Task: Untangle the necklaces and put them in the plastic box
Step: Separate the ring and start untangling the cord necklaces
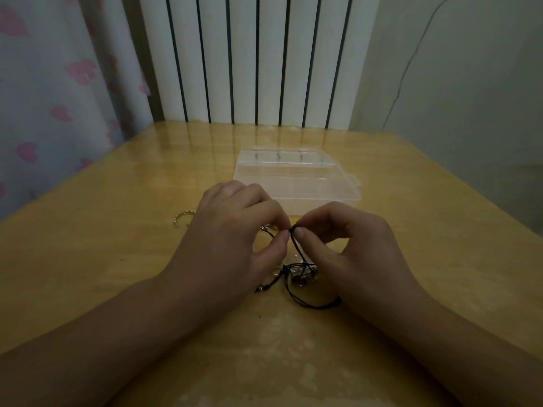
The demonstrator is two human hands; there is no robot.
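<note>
Necklaces [296,273] are seen as a tangled heap of black cord and small metal pieces on the wooden worktop [117,259], between the two hands; a raised loop of the black cord [297,248] is pinched at its top by the left hand [232,239] and the right hand [352,248], fingertips nearly touching; a gold chain [183,217] is partly hidden beside the left hand; the clear plastic box [296,179] is set just beyond the hands, lid down.

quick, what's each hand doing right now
Left hand: closed, pinching the black cord at its raised knot.
Right hand: closed, pinching the same cord right beside the left fingertips.
</note>
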